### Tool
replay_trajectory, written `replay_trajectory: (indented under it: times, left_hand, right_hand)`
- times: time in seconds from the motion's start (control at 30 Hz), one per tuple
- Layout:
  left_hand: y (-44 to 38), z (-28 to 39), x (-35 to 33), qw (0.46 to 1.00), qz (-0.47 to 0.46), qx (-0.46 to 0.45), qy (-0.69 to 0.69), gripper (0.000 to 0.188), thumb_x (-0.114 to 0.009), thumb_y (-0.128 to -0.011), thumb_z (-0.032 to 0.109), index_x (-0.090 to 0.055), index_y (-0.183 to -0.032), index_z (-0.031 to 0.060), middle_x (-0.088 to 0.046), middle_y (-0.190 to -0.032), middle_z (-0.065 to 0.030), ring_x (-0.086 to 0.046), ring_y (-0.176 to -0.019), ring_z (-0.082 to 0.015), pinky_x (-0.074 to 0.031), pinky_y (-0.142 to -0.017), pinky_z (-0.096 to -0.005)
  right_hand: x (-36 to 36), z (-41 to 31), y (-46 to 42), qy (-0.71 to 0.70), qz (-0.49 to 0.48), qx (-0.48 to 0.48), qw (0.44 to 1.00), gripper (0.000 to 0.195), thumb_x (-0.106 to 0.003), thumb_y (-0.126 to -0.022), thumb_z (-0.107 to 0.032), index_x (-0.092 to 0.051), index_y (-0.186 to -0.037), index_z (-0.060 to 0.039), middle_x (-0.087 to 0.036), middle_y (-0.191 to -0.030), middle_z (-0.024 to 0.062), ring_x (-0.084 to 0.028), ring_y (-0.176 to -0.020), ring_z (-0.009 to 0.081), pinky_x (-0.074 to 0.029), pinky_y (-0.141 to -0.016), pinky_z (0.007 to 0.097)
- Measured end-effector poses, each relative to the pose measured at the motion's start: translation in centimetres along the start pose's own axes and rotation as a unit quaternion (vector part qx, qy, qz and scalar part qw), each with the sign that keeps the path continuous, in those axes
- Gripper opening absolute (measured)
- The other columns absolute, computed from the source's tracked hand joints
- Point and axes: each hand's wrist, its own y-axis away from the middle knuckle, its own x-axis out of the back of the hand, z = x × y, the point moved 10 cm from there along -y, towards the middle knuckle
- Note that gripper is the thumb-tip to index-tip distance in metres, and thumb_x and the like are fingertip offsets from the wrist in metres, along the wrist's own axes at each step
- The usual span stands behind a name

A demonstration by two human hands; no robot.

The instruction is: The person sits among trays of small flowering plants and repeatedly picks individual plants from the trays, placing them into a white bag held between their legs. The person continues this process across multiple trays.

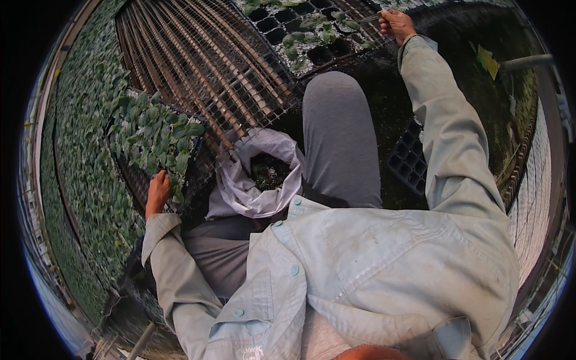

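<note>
My right hand [397, 26] reaches to the top of the view, its fingers pinched on a thin grey tool [371, 18], possibly tweezers. The tool's tip is over a black plug tray [330, 64], where some cells hold leafy seedlings in white-flecked mix and others are bare dark holes. At the left, my left hand [158, 189] is at the near edge of a second tray, densely filled with green seedlings [155, 130]. Its fingers are curled among the lowest leaves. Whether they grip a seedling is hidden.
Between my legs sits a white sack [270, 204] with its rim rolled down and dark plant matter inside. A mesh bench [193, 58] over ribbed rods spans the top. A black cell tray [408, 157] lies right of my knee. Massed seedlings [85, 148] fill the left; a yellow card [487, 62] hangs right.
</note>
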Motion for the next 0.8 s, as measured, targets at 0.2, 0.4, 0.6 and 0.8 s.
replay_trajectory:
  times: [0.2,0.4,0.6,0.8]
  left_hand:
    - [0.1,0.4,0.1,1.0,-0.004,-0.001,0.011,0.022,-0.048,-0.096,0.02,-0.058,-0.103,0.0017,-0.063,-0.093,-0.0271,-0.058,-0.093,-0.0481,-0.046,-0.076,-0.0484]
    - [1.0,0.2,1.0,0.998,0.008,0.028,0.061,0.029,-0.048,-0.096,0.027,-0.06,-0.11,0.0035,-0.066,-0.099,-0.0241,-0.061,-0.095,-0.0433,-0.048,-0.08,-0.0448]
    - [2.2,0.4,2.0,0.993,0.049,0.059,0.086,0.031,-0.048,-0.095,0.026,-0.059,-0.114,0.0048,-0.065,-0.105,-0.023,-0.061,-0.101,-0.0407,-0.048,-0.087,-0.0438]
    - [3.8,0.9,3.6,0.98,0.128,0.096,0.122,0.044,-0.051,-0.093,0.026,-0.051,-0.132,0.0068,-0.062,-0.119,-0.0235,-0.059,-0.112,-0.0395,-0.046,-0.096,-0.0432]
  right_hand:
    - [0.8,-1.5,-0.2,-0.019,0.012,-0.007,1.0,0.019,-0.061,-0.097,-0.028,-0.063,-0.101,-0.0092,-0.064,-0.083,-0.0003,-0.059,-0.065,0.0078,-0.054,-0.059,0.0252]
    - [-3.5,-8.9,1.6,-0.065,-0.038,0.007,0.997,0.016,-0.065,-0.095,-0.026,-0.063,-0.098,-0.0097,-0.066,-0.084,0.0005,-0.061,-0.065,0.0088,-0.055,-0.058,0.0255]
    - [-16.7,-15.8,5.7,-0.054,-0.13,0.044,0.989,0.021,-0.064,-0.096,-0.027,-0.066,-0.105,-0.0077,-0.064,-0.085,-0.0002,-0.058,-0.069,0.0062,-0.051,-0.062,0.021]
    - [-35.2,-17.9,13.3,-0.103,-0.296,0.043,0.949,0.018,-0.061,-0.097,-0.024,-0.065,-0.102,-0.0067,-0.065,-0.084,0.0009,-0.059,-0.068,0.0068,-0.05,-0.061,0.0221]
